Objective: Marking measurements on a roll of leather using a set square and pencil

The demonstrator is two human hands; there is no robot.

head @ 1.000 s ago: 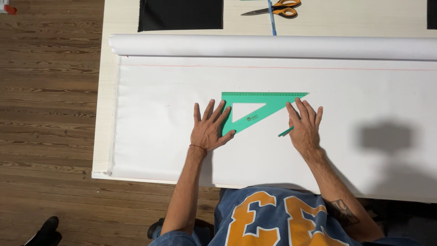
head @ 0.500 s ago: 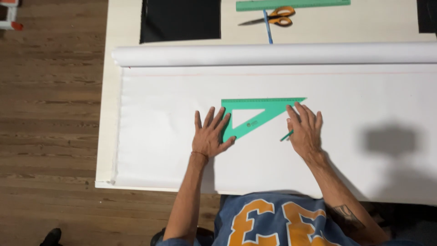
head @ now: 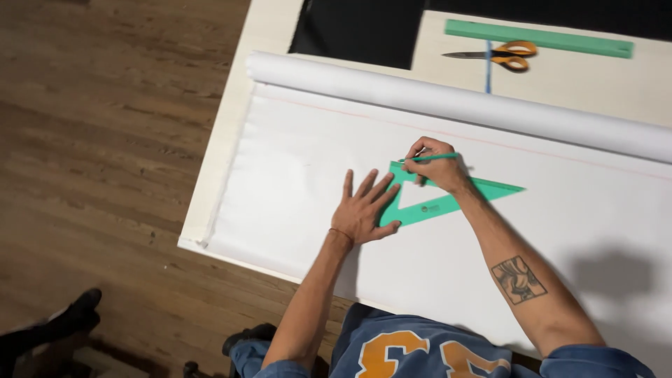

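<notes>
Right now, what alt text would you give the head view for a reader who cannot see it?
A person's left hand presses a green set square flat on white paper, while the right hand holds a green pencil at its upper corner. Beyond the paper roll lie orange-handled scissors and a green ruler.

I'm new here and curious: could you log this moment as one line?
left hand: flat, pressing green set square | right hand: holds green pencil at its edge | surface: white paper
</notes>
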